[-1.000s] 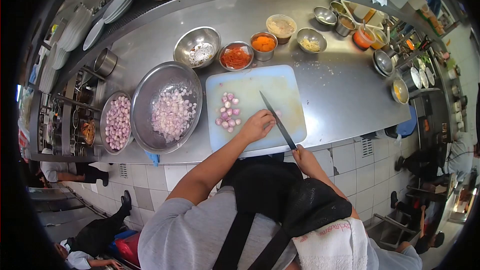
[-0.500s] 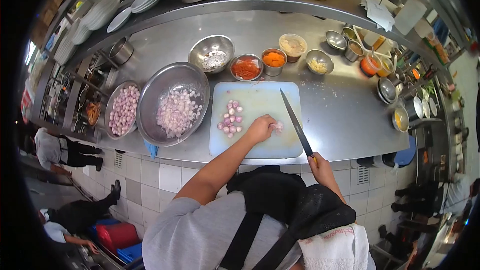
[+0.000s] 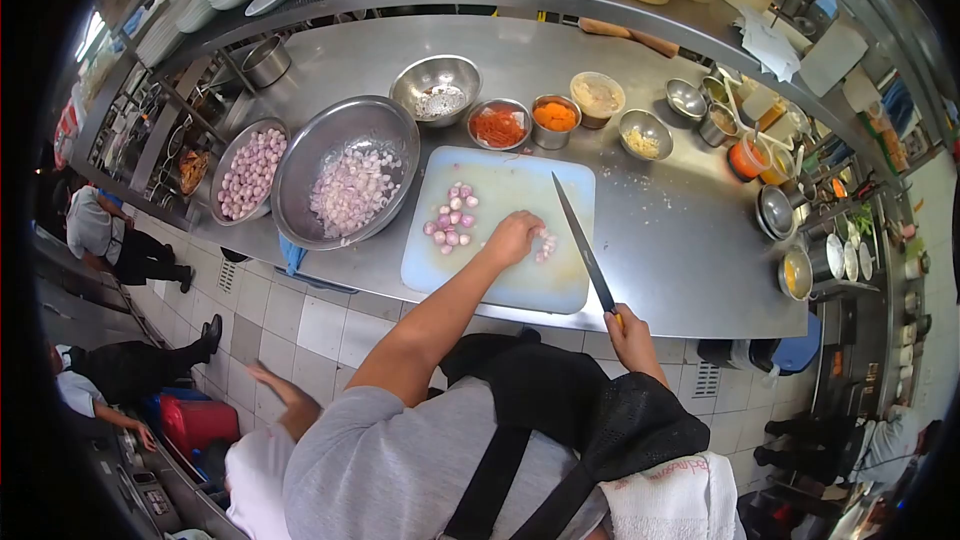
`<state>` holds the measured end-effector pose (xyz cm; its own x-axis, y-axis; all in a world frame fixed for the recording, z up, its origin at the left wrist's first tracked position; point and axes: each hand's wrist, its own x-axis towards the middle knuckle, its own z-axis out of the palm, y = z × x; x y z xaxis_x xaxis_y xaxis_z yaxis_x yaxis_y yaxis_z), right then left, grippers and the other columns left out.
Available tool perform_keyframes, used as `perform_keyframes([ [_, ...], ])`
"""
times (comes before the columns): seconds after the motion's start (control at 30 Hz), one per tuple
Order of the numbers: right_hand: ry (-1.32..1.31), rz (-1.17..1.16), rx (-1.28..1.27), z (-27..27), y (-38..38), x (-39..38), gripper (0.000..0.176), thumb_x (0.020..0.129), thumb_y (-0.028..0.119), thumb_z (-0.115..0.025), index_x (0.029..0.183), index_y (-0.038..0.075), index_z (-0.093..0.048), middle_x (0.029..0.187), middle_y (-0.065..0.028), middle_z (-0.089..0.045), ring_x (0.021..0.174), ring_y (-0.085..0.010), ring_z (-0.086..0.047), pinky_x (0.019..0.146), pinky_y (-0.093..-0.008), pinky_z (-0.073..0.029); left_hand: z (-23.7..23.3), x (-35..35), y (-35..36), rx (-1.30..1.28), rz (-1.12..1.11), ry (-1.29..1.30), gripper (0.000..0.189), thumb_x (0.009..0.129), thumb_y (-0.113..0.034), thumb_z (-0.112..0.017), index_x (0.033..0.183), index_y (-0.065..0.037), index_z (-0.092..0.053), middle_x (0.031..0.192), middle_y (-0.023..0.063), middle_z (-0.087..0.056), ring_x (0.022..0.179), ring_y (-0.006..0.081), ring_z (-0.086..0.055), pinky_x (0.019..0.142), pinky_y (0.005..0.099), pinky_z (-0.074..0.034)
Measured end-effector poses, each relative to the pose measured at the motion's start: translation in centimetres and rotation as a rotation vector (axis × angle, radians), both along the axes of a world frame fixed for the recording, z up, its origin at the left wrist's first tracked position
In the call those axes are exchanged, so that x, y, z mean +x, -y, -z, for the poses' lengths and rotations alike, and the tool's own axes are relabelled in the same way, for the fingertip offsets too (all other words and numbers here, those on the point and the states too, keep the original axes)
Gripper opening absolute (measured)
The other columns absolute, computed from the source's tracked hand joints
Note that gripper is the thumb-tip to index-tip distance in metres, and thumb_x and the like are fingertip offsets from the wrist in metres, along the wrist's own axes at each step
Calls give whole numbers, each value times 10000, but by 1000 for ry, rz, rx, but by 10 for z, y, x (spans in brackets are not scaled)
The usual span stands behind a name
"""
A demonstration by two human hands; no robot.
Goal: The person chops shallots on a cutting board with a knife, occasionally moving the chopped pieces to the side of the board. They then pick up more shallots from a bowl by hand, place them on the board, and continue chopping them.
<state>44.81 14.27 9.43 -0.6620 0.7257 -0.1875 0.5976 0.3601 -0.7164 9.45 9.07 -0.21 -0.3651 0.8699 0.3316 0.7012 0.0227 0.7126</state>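
My right hand (image 3: 632, 337) is wrapped round the handle of a long kitchen knife (image 3: 583, 240). Its blade points away from me over the right side of a pale cutting board (image 3: 505, 292). On the board, my left hand (image 3: 514, 239) has its fingers bunched together beside a small heap of cut shallot (image 3: 545, 246); whether a piece is between the fingertips is hidden. Several peeled whole shallots (image 3: 452, 221) lie left of that hand. A large steel bowl of cut shallots (image 3: 350, 192) stands left of the board, with a smaller bowl of whole shallots (image 3: 252, 175) beyond it.
Behind the board stand a steel bowl (image 3: 436, 87), a red ingredient bowl (image 3: 498, 126), an orange ingredient container (image 3: 555, 118) and a lidded tub (image 3: 597, 97). An overhead shelf (image 3: 540, 0) carries plates and pots. Another person's hand (image 3: 285, 400) is at my left, behind the counter edge.
The view has shifted a little. My left fingers have drawn slightly back from the cut shallot, which now shows more. Another person's arm has come in at lower left. The knife stays in my right hand.
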Motion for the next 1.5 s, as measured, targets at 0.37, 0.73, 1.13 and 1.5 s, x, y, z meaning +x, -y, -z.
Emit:
perform_keyframes([
  [0.37,-7,13,59,0,-9,7,366,1059,261,-713,1369,70,-682,841,-251,-735,795,-442,-745,725,-471,-561,-20,53,15,197,-171,-337,144,952,-160,-754,1049,-71,-812,1211,115,-711,1180,326,-636,1023,450,-494],
  [0.73,-338,79,-569,36,-3,2,364,1067,142,-704,1417,52,-654,812,-65,-643,669,-108,-581,598,-261,-468,-34,38,11,162,-245,1079,547,1146,-475,-544,1420,-11,-639,1443,206,-681,1353,393,-633,1179,510,-496],
  [1.13,-540,292,-1191,81,41,37,257,1131,280,-566,1303,89,-554,736,-95,-590,523,-162,-522,476,-302,-448,-59,-31,-3,323,-80,1767,700,1177,-536,-364,1525,53,-511,1487,252,-646,1382,388,-636,1181,492,-508],
  [1.5,-403,566,-846,96,146,-32,198,1152,324,-570,1141,128,-541,710,-17,-529,501,-120,-500,427,-294,-419,-4,16,23,-38,23,-83,473,1074,-179,-609,1486,50,-575,1592,254,-522,1527,434,-442,1299,516,-343],
])
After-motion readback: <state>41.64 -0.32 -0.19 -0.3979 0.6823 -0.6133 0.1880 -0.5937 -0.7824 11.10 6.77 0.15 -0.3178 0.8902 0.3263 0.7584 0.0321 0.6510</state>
